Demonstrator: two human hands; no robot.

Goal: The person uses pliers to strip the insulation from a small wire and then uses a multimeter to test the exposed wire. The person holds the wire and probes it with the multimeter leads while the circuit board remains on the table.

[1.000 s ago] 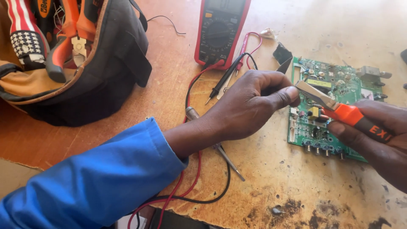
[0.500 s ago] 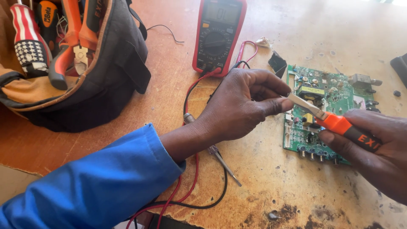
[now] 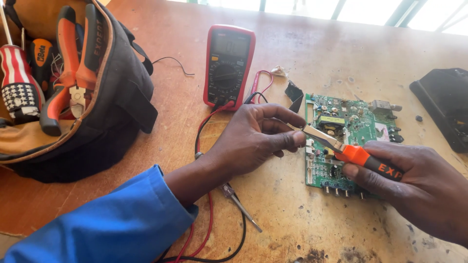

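Note:
My right hand [image 3: 419, 187] grips long-nose pliers [image 3: 353, 155] by their orange and black handles, over a green circuit board [image 3: 348, 139] lying flat on the wooden table. My left hand [image 3: 253, 141], in a blue sleeve, has its fingertips pinched at the pliers' metal jaws near the board's left edge. Whatever small thing sits between jaws and fingertips is too small to make out.
A red multimeter [image 3: 228, 65] lies behind my left hand, its red and black leads [image 3: 207, 234] running under my wrist beside a probe [image 3: 241, 207]. A black tool bag [image 3: 73, 92] with pliers and screwdrivers stands at left. A black casing [image 3: 446, 104] lies at far right.
The view shifted slightly; my hands and the pliers stay together over the board, with the jaws now at its left edge.

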